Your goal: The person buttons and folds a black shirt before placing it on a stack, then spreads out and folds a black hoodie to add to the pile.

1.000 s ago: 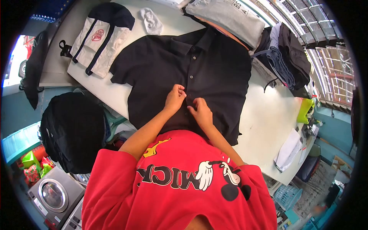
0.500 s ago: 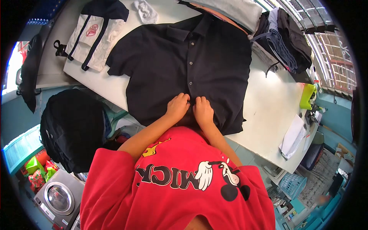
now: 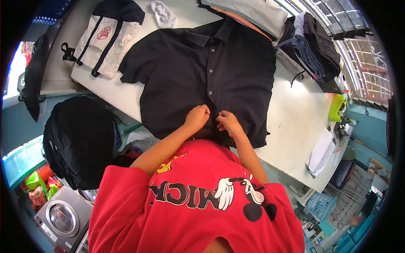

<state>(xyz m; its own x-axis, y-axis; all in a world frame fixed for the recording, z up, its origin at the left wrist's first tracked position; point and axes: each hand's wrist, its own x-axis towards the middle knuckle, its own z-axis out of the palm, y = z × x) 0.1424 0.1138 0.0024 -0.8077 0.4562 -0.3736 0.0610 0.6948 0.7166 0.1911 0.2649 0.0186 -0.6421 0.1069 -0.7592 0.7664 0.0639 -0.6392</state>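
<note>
**Hands at the lower placket of a black shirt**

Since half a second ago, both hands have lifted slightly off the cloth and parted a little: the right hand (image 3: pixel 229 122) has drawn its fingers up into a pinch, and the left hand (image 3: pixel 198 116) has curled into a loose fist. They sit side by side on the button strip near the hem of the black shirt (image 3: pixel 202 76), each closed on a fold of its fabric, close together but not touching.

The shirt lies front up and spread flat on the white bench (image 3: pixel 295 122), collar toward the far edge, hem hanging just over the near edge in front of the person. Its row of buttons (image 3: pixel 209 92) runs down the middle, and the upper ones look fastened; whether the lowest one under the fingers is done up cannot be told.

Beyond the shirt's left sleeve, toward the far left corner of the bench, lies a folded cream and navy garment (image 3: pixel 109 38), with a small white cloth (image 3: pixel 163 13) just beside it. At the far edge, touching the collar, is a folded grey garment (image 3: pixel 249 12). A pile of dark clothes (image 3: pixel 312 46) sits along the right side, and some white papers (image 3: pixel 321 151) rest near the right near corner. Below the bench's left edge hangs a black bag (image 3: pixel 80 139).
</note>
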